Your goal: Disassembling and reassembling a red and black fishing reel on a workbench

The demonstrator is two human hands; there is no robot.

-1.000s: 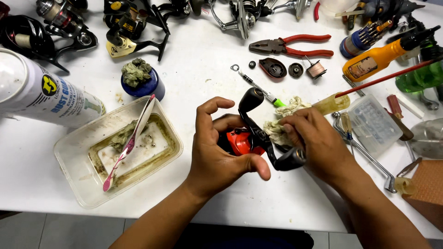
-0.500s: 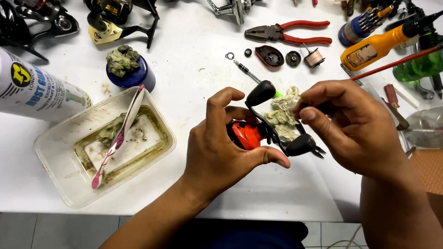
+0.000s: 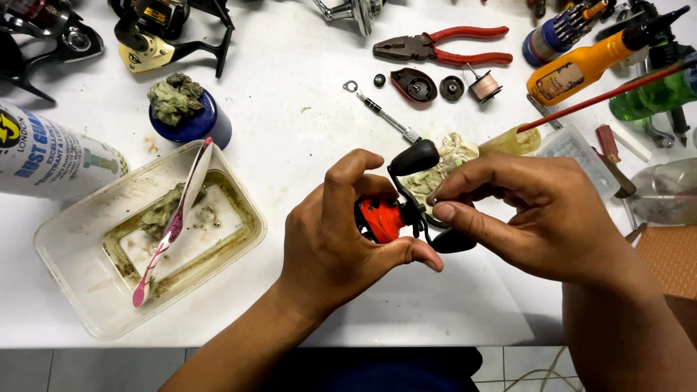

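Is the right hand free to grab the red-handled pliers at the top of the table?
Probably not right away: the right hand is pinching the handle of the orange reel. The path to the pliers looks open otherwise.

Toothbrush (image 3: 173,221) in tub (image 3: 65,247), left of reel (image 3: 385,218); pliers (image 3: 435,45) behind.

We see two bare forearms, no sleeves, watch or bracelets on either wrist. The left hand (image 3: 341,239) and right hand (image 3: 541,218) wear no gloves or rings, and the nails are short. Below the arms, a dark blue garment (image 3: 377,370) shows.
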